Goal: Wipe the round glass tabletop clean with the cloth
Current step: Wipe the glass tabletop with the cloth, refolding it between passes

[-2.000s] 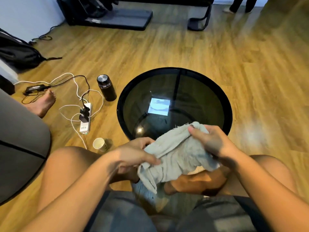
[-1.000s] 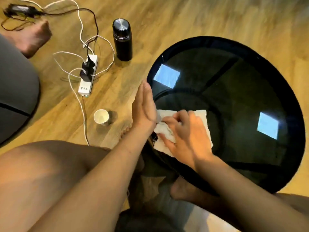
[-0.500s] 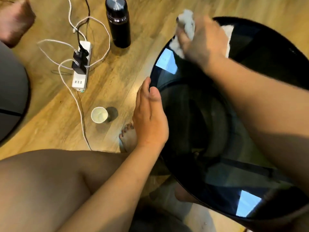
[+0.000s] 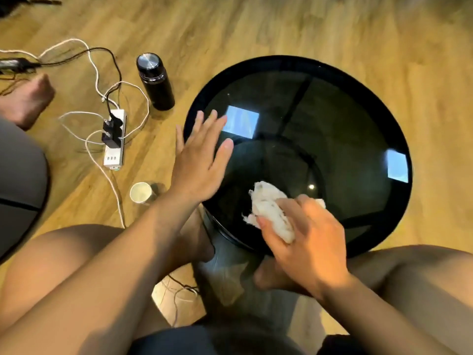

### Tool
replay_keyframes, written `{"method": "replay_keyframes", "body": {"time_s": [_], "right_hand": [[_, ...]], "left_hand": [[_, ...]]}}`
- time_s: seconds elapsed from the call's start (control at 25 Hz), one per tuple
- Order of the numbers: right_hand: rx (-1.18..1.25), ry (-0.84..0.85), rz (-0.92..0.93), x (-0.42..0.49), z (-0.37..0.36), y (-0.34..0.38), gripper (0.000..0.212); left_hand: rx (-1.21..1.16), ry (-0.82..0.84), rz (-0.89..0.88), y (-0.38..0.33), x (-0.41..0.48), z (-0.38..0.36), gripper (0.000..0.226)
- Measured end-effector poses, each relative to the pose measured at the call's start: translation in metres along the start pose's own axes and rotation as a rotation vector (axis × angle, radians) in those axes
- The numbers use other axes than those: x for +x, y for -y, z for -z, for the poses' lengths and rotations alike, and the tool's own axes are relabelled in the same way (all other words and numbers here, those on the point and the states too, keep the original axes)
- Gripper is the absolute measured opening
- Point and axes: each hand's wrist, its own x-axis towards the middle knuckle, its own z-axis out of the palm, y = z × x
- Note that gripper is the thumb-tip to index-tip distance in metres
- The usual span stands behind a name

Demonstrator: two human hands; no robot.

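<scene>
Cloth [image 4: 268, 211] bunched under right hand [image 4: 307, 234] on glass tabletop [image 4: 345, 119]

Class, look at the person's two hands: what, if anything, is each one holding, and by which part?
The right hand holds the bunched white cloth at its near end, pressed on the glass tabletop. The left hand holds nothing; it is open at the tabletop's left edge.

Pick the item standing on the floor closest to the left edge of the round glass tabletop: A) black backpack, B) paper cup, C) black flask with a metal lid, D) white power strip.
C: the black flask stands just off the tabletop's upper-left rim, nearer than the paper cup or power strip.
</scene>
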Motion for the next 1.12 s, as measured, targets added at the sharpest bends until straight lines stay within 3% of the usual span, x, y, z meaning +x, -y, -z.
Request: {"method": "replay_keyframes", "body": {"time_s": [0.12, 0.2, 0.28, 0.44, 0.48, 0.56, 0.64, 0.72, 0.8, 0.92, 1.12], "right_hand": [[-0.193, 0.183, 0.063, -0.023, -0.016, -0.019, 0.036], [-0.232, 0.257, 0.185, -0.008, -0.030, -0.031, 0.035], [-0.200, 0.228, 0.246, 0.044, -0.040, -0.047, 0.034], [-0.292, -0.037, 0.123, 0.197, -0.065, -0.077, 0.036], [-0.260, -0.051, 0.127, 0.233, -0.070, -0.080, 0.039], [0.035, 0.135, 0.254, 0.295, -0.080, -0.088, 0.035], [0.124, 0.317, 0.150, 0.339, -0.098, -0.107, 0.035], [0.157, 0.358, -0.133, 0.362, -0.112, -0.123, 0.031], [0.119, 0.310, -0.239, 0.360, -0.099, -0.113, 0.022], [-0.188, 0.118, -0.131, 0.315, -0.061, -0.078, 0.048], [-0.138, 0.360, 0.007, 0.098, -0.014, -0.028, 0.051]], "left_hand": [[0.312, 0.098, -0.105, 0.005, -0.013, -0.029, 0.059], [0.332, 0.081, -0.117, 0.008, -0.016, -0.032, 0.064], [0.311, 0.099, -0.138, 0.006, -0.015, -0.032, 0.069], [0.388, 0.180, -0.136, 0.004, -0.010, -0.032, 0.075], [0.408, 0.193, -0.145, 0.004, -0.011, -0.032, 0.075], [0.420, 0.211, -0.160, 0.005, -0.013, -0.032, 0.077], [0.403, 0.219, -0.154, 0.007, -0.010, -0.033, 0.078], [0.379, 0.208, -0.140, 0.010, -0.007, -0.034, 0.079], [0.348, 0.190, -0.124, 0.009, -0.007, -0.032, 0.078], [0.312, 0.172, -0.083, 0.008, -0.007, -0.030, 0.074], [0.299, 0.142, -0.109, 0.001, -0.013, -0.026, 0.069]]}}
